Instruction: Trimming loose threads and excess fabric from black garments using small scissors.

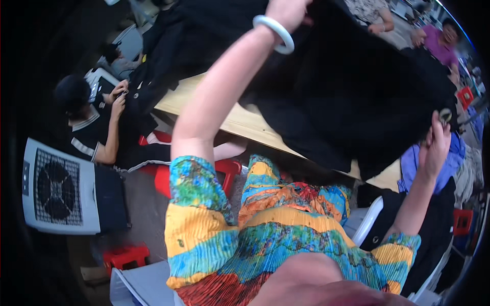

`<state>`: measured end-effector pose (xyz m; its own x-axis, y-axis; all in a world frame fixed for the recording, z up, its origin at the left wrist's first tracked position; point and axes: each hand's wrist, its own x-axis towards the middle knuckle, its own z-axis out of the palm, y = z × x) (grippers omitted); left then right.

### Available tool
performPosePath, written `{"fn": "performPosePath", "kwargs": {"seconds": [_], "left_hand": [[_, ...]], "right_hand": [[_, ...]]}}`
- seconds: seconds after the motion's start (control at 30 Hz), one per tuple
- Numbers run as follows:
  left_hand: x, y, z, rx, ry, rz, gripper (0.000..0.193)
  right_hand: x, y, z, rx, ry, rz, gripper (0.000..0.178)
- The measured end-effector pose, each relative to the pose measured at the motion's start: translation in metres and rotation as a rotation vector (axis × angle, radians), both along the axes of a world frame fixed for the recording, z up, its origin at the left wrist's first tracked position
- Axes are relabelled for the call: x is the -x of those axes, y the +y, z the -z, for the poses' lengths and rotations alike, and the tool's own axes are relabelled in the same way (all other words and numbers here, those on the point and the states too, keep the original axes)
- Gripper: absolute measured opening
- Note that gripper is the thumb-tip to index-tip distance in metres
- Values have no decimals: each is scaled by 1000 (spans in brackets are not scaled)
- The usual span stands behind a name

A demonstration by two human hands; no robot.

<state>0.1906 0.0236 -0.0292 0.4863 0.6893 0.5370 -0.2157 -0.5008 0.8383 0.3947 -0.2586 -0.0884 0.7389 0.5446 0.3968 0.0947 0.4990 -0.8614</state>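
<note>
A large piece of black cloth [352,97] is spread in the air and over the table, its near edge hanging down. At the top edge my left hand [289,14], with a pale bangle on the wrist, is closed on the cloth; its fingertips are partly cut off. My right hand [435,145] is raised at the cloth's right edge, fingers closed round a small object with a metal ring [445,116]. Whether those fingers also pinch the cloth is hard to see.
Under the cloth lies a light wooden table [240,120]. At left a person [89,120] handles dark cloth, near a grey fan unit [58,188]. Red stools [224,173] stand between us. Purple cloth [411,168] hangs at right. Other people [441,46] are at the far right.
</note>
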Motion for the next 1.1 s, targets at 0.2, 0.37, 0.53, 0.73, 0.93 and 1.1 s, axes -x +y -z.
{"fn": "performPosePath", "kwargs": {"seconds": [0.2, 0.37, 0.53, 0.73, 0.93, 1.1], "left_hand": [[-18, -112, -67, -130, -269, 289, 14], [-60, -153, -25, -368, -170, 477, 8], [-57, -182, -11, -714, -333, 454, 20], [-32, -189, 23, -926, -194, 349, 38], [-7, -157, 166, -674, 309, -186, 91], [-20, -175, 210, -512, 409, -9, 102]], "right_hand": [[46, 26, -27, -316, -257, -140, 8], [47, 43, 8, -348, -124, 17, 66], [39, 51, 42, -474, -434, 128, 49], [42, 43, -15, -245, -536, 676, 34], [-16, 8, -15, -421, -270, 567, 39], [-55, -7, -10, -366, -425, 641, 34]]}}
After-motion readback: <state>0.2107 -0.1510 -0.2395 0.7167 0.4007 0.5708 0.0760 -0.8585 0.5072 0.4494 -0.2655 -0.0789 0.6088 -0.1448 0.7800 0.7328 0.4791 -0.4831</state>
